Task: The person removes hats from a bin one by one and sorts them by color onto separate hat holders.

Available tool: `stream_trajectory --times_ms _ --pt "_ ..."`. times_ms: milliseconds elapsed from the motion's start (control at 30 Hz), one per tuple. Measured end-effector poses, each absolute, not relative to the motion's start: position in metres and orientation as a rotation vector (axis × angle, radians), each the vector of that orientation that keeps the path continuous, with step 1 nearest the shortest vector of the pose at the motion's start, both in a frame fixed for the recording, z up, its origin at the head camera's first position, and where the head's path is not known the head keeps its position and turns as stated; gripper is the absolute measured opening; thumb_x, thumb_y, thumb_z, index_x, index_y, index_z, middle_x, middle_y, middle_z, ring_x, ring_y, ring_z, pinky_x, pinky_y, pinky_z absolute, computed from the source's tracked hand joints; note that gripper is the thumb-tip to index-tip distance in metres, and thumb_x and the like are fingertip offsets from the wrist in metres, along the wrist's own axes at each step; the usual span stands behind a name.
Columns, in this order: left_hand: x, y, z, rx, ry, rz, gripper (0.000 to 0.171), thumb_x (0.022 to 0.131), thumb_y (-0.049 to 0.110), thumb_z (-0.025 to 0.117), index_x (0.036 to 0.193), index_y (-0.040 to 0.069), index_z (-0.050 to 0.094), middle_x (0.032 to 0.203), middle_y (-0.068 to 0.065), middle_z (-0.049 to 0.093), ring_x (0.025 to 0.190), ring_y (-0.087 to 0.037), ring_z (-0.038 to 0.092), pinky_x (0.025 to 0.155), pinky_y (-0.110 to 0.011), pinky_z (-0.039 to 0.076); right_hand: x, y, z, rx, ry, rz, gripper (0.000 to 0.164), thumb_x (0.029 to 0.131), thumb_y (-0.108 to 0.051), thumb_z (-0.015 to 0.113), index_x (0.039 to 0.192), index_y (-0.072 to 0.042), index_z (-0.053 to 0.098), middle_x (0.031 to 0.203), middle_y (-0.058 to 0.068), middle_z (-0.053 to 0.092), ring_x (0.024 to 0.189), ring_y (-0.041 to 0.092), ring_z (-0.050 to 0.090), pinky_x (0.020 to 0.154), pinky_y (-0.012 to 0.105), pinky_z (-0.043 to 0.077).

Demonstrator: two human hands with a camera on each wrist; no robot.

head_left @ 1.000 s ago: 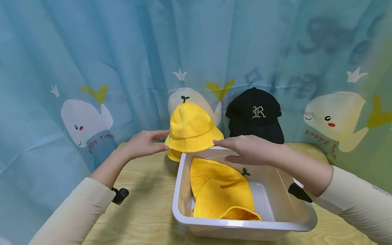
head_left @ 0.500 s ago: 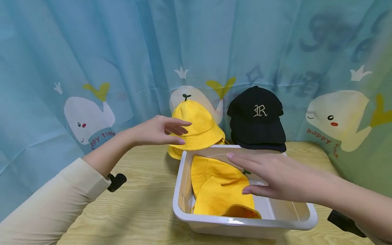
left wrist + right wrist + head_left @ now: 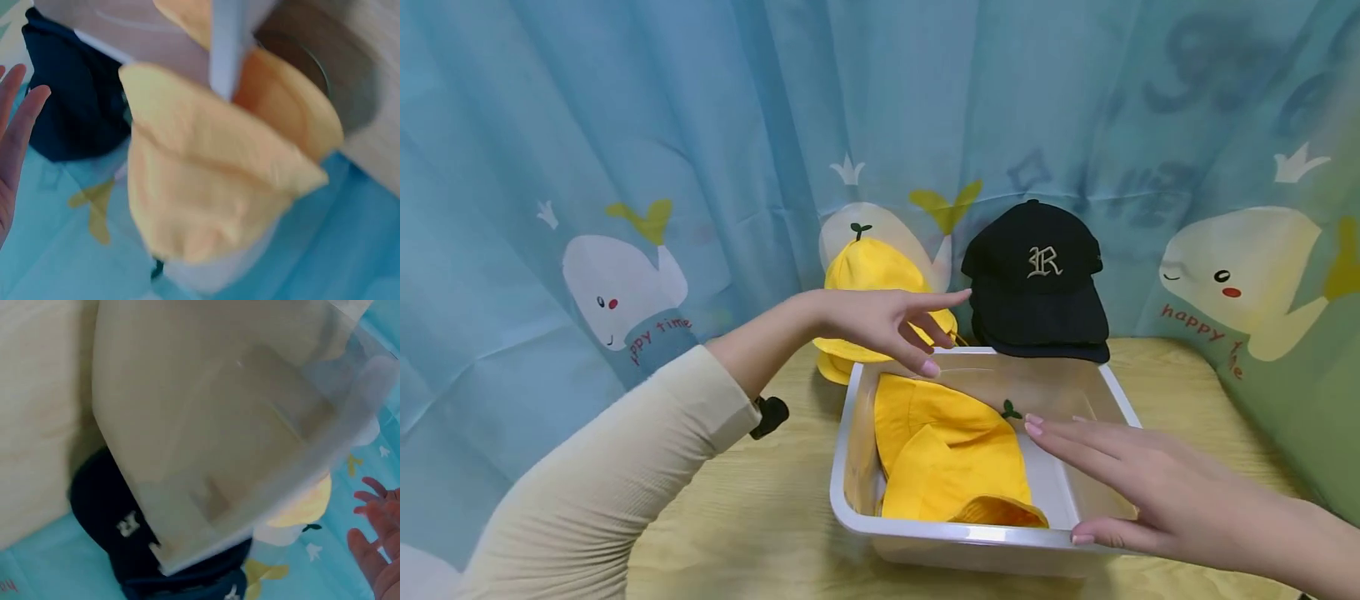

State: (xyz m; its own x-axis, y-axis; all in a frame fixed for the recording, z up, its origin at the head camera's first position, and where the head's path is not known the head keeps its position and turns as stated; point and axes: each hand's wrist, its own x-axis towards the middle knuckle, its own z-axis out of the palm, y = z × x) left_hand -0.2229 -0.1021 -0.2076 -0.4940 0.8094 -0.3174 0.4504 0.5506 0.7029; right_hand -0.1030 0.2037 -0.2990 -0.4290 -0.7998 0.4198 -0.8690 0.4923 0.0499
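Note:
My left hand (image 3: pixel 887 321) reaches rightward in front of a yellow bucket hat (image 3: pixel 868 262) with a green sprout on top. Its fingers are extended and hold nothing; the index fingertip is right at the left edge of a black cap (image 3: pixel 1033 250) with an embroidered R. My right hand (image 3: pixel 1138 483), fingers outstretched, hovers over the right side of a white plastic bin (image 3: pixel 850 500) and holds nothing. Inside the bin, a yellow hat (image 3: pixel 955 450) lies flattened against the left side, with a green sprout (image 3: pixel 1010 410) at its far end.
A second yellow brim (image 3: pixel 831 368) shows beneath the standing bucket hat, and another dark brim (image 3: pixel 1060 350) under the black cap. Everything stands on a wood-grain table (image 3: pixel 737 500). Behind it hangs a blue curtain (image 3: pixel 737 125) printed with whales.
My left hand has moved right from the side of the standing yellow hat toward the black cap. My right hand has drawn back from that hat, toward the near right of the bin.

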Motion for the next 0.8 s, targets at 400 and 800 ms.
stream_trajectory --times_ms 400,800 --pt "-0.229 -0.049 -0.263 0.95 1.954 0.623 0.085 0.086 0.023 0.066 0.153 0.025 0.013 0.14 -0.001 0.05 0.125 -0.014 0.049 0.091 -0.033 0.049 -0.092 0.224 -0.339 1.203 -2.702 0.429 0.094 0.073 -0.043 0.077 0.15 -0.024 0.025 0.148 -0.011 0.038 0.116 0.011 0.056 0.074 0.034 0.056" --pt "-0.23 -0.004 -0.275 1.04 1.828 0.532 0.069 0.08 0.014 0.073 0.143 0.017 0.044 0.135 0.003 0.055 0.114 -0.008 0.057 0.08 -0.024 0.054 -0.095 0.234 -0.364 1.256 -2.545 0.458 0.087 0.073 -0.043 0.076 0.146 -0.016 0.037 0.146 -0.002 0.044 0.13 0.008 0.042 0.1 0.029 0.043"
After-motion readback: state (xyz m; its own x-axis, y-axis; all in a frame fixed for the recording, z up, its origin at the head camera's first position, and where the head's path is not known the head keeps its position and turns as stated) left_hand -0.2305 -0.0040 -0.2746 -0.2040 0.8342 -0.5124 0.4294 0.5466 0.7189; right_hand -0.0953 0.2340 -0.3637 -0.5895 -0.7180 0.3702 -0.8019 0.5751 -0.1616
